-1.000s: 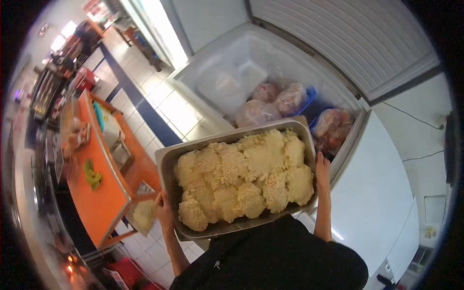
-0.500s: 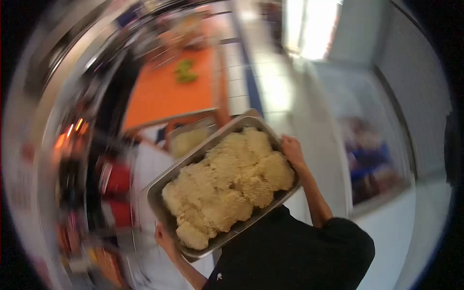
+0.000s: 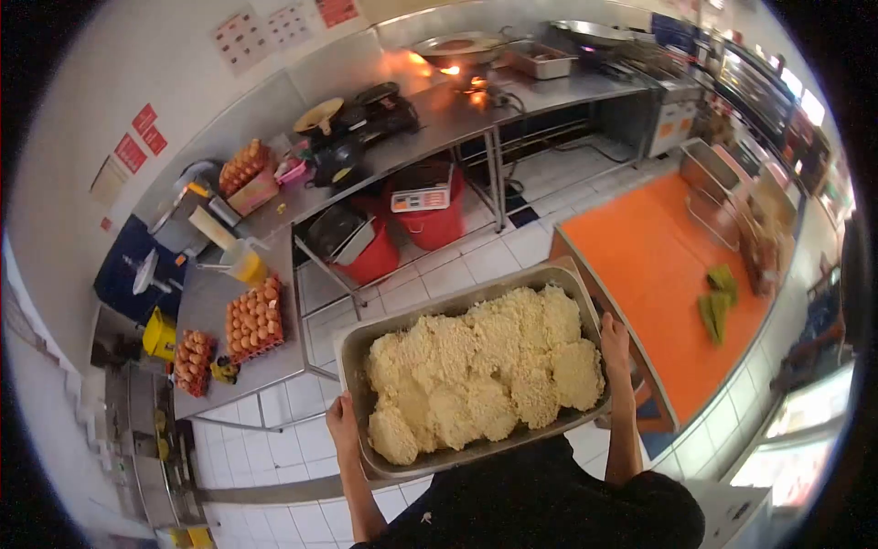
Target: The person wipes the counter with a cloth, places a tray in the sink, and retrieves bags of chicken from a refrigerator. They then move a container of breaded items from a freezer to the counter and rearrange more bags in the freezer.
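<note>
A deep rectangular metal tray (image 3: 352, 352) is held in front of my body, slightly tilted in view. Pale, crumb-coated pieces (image 3: 485, 366) fill it, packed side by side; what lies under the coating is hidden. My left hand (image 3: 343, 423) is closed on the tray's left end near the front corner. On the opposite end, my right hand (image 3: 615, 343) grips the rim, its fingers partly hidden by the tray wall.
An orange-topped table (image 3: 631, 238) with green items (image 3: 718, 306) stands close on the right. Egg trays (image 3: 254, 318) sit on a steel counter (image 3: 206, 302) at left. Behind, flames (image 3: 476, 87) burn beneath a wok (image 3: 457, 46). Red bins (image 3: 430, 224) stand under the counter.
My view has swung left, bringing the stove and egg counter in front and the orange table to the right. The tray stays in both hands and appears more level.
</note>
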### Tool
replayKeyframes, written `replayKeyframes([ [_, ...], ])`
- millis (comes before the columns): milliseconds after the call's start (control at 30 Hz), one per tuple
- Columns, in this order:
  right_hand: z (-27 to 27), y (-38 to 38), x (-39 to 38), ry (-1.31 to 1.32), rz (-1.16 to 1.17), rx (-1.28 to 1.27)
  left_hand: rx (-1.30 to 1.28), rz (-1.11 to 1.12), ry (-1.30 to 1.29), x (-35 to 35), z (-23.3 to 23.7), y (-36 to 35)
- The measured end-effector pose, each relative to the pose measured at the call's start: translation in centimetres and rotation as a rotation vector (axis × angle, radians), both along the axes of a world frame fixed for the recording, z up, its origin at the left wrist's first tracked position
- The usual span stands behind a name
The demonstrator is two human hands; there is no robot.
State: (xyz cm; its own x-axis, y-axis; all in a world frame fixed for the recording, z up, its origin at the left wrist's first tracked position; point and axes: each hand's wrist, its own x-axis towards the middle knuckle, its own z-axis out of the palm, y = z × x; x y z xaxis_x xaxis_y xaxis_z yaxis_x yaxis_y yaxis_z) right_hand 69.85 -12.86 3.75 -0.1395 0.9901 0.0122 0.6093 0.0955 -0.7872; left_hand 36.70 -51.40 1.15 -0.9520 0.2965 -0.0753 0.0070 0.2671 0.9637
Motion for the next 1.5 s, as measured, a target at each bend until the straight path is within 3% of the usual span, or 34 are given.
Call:
replayKeyframes([
  [100,1.3,6.0,-16.7,-0.081,0.050,-0.139,-0.192,-0.032,-0.024,-14.9,1.0,3.5],
  [267,-3.8,19.2,-29.0,0.015,0.190,-0.133,-0.085,0.118,-0.176,-24.4,-3.4,14.2],
  [300,-4.6,21.1,-31.5,0.014,0.123,-0.107,-0.091,0.101,-0.094,-27.7,-5.9,16.4],
  [400,-6.9,26.9,-36.9,0.020,0.021,-0.124,-0.175,0.065,0.043,-37.0,-6.5,24.5],
  [467,-7.2,31.0,-40.6,0.008,-0.034,-0.178,-0.275,-0.089,0.072,-42.9,-6.1,30.0],
  [533,-6.5,35.1,-44.9,-0.069,-0.233,-0.099,-0.236,-0.166,0.021,-49.5,-5.5,38.3],
  [600,-6.9,41.0,-47.2,-0.023,-0.255,-0.212,-0.217,-0.214,0.084,-55.1,-5.6,47.8],
  [667,-5.7,40.1,-43.6,0.068,-0.300,-0.188,-0.251,-0.250,0.125,-51.6,-5.1,49.5],
  [767,-8.6,53.5,-48.3,0.011,-0.295,-0.195,-0.300,-0.244,0.064,-56.0,-5.1,62.3],
  [867,-6.7,55.0,-47.8,0.010,-0.362,-0.169,-0.275,-0.268,0.102,-57.1,-8.9,62.3],
  [933,-1.7,61.3,-48.8,-0.083,-0.256,-0.199,-0.286,-0.273,0.079,-57.7,-5.2,67.4],
  [1033,11.1,66.2,-44.9,-0.073,-0.329,-0.232,-0.306,-0.290,0.075,-54.3,3.4,72.0],
  [1067,13.1,68.4,-44.4,-0.061,-0.370,-0.225,-0.304,-0.311,-0.005,-54.0,5.1,74.0],
  [1133,9.6,74.5,-48.0,-0.212,-0.262,-0.205,-0.352,-0.279,-0.118,-54.4,3.1,75.0],
  [1233,-4.0,84.0,-59.0,-0.238,-0.234,-0.279,-0.355,-0.027,-0.341,-61.0,-5.5,82.3],
  [1333,-14.9,94.6,-71.3,-0.139,-0.140,-0.347,-0.356,0.094,-0.201,-69.0,-14.9,89.8],
  [1500,-14.2,98.8,-75.1,-0.111,0.091,-0.263,-0.249,0.124,-0.211,-70.2,-13.7,94.0],
])
